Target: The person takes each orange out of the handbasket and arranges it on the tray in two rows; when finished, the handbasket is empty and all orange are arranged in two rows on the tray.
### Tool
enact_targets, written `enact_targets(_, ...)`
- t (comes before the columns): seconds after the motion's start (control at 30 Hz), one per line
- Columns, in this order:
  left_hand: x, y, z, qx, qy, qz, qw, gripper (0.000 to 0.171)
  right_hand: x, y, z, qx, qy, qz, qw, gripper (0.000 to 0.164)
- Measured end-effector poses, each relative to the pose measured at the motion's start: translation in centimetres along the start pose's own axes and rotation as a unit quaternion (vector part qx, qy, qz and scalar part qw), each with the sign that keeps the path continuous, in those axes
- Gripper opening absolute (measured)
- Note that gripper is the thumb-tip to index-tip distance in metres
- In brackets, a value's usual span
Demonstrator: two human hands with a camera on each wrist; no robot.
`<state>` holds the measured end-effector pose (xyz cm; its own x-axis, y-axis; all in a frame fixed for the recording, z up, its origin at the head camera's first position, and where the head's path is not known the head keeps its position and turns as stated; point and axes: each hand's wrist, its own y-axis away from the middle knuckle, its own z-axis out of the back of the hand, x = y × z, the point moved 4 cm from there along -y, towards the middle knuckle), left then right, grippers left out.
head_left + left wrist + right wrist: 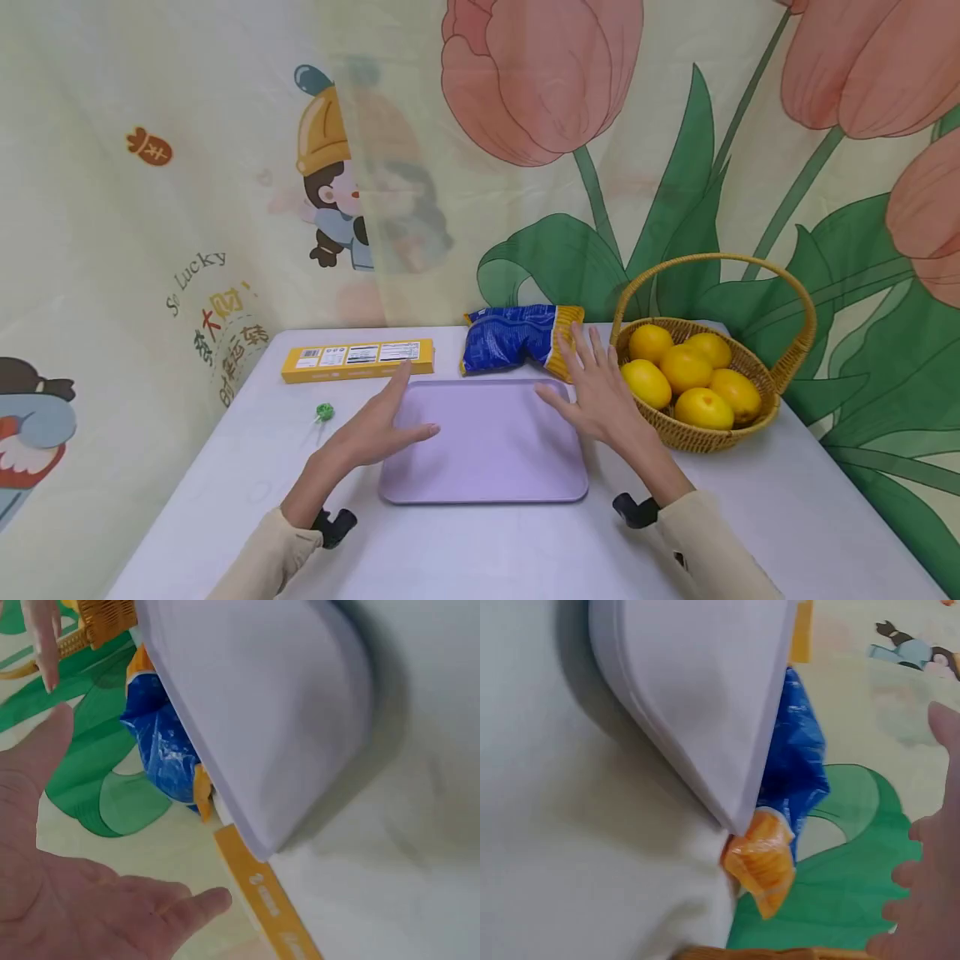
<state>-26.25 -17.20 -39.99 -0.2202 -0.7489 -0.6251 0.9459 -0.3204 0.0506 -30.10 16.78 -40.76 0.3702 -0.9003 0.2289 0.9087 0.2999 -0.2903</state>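
A light purple tray lies flat on the white table with nothing on it. Over its left edge hovers my left hand, fingers extended, thumb pointing inward. My right hand is held above the tray's right edge, its fingers straight and spread. Neither hand holds anything. Behind the tray lies a blue and yellow plastic bag; the right fingertips overlap its yellow end in the head view, and whether they touch cannot be told. Both wrist views show the hands apart from the tray.
A yellow box lies at the back left. Closer in, left of the tray, is a green-wrapped lollipop. To the right stands a wicker basket with a tall handle, holding several yellow fruits. A printed curtain hangs behind the table.
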Motion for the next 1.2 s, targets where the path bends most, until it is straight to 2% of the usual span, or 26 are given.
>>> enact_targets(0.13,1.4,1.4,-0.4,0.035,0.008,0.029,0.9989,0.127,-0.2,1.4,1.9,0.010,-0.063,0.006,0.998,0.097)
enact_targets(0.27,2.6,2.8,-1.4,0.055,-0.002,0.040,0.9977,0.134,-0.6,3.0,3.9,0.006,-0.142,0.017,0.990,0.094)
enact_targets(0.47,4.0,4.2,-2.7,0.048,0.023,0.043,0.9976,0.134,-2.0,4.8,7.3,-0.063,-0.205,0.080,0.973,0.085)
enact_targets(0.57,4.5,4.6,-3.1,0.038,0.026,0.042,0.9980,0.130,-3.8,5.2,9.0,-0.064,-0.238,0.078,0.966,0.078)
enact_targets(0.73,5.0,4.9,-3.1,0.033,0.032,0.040,0.9981,0.126,-8.4,4.3,11.4,-0.049,-0.301,0.049,0.951,0.062)
enact_targets(0.87,5.3,5.2,-2.8,0.034,0.031,0.030,0.9985,0.125,-12.2,2.6,11.9,-0.019,-0.341,0.002,0.940,0.059)
enact_targets(1.03,5.3,5.3,-2.8,0.035,0.033,0.007,0.9988,0.117,-15.7,0.8,11.4,0.030,-0.339,-0.077,0.937,0.065)
enact_targets(1.13,5.1,5.1,-2.9,0.034,0.039,-0.015,0.9985,0.111,-17.0,0.0,10.8,0.040,-0.327,-0.107,0.938,0.068)
enact_targets(1.2,5.0,4.8,-3.0,0.035,0.040,-0.018,0.9984,0.111,-17.8,-0.6,10.3,0.043,-0.321,-0.124,0.938,0.070)
